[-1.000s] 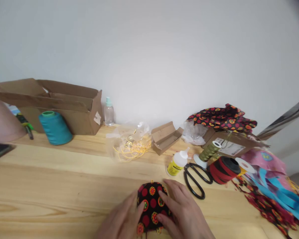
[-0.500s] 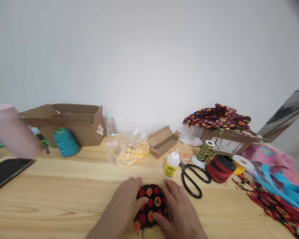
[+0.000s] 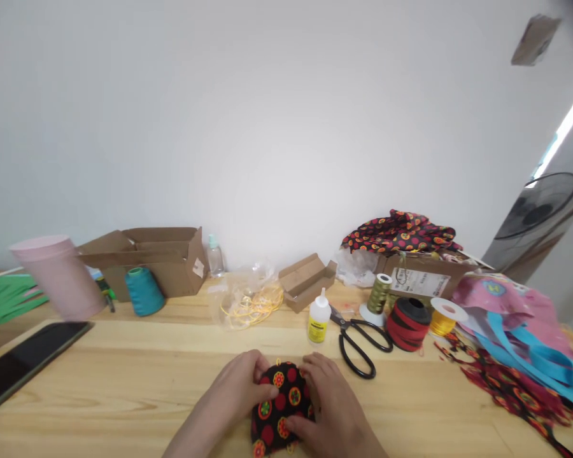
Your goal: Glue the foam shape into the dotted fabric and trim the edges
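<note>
A small rounded piece of black fabric with red and orange dots (image 3: 279,407) lies on the wooden table (image 3: 124,375) near its front edge. My left hand (image 3: 233,397) curls around its left side, fingers wrapped over the top edge. My right hand (image 3: 329,407) presses on its right side, fingers bent over the cloth. Both hands hold the piece between them. Just beyond it stand a white glue bottle with a yellow label (image 3: 318,316) and black scissors (image 3: 358,337).
At the back stand an open cardboard box (image 3: 157,257), a teal thread cone (image 3: 144,291), a pink cup (image 3: 60,277), a small spray bottle (image 3: 214,256), yellow cord in plastic (image 3: 251,299) and a small box (image 3: 305,280). A dark phone (image 3: 28,359) lies left. Ribbon spools (image 3: 408,318) and fabric piles (image 3: 510,324) crowd the right.
The view has tilted up and swung left, so everything sits lower and further right. My hands have closed in tighter around the dotted fabric piece.
</note>
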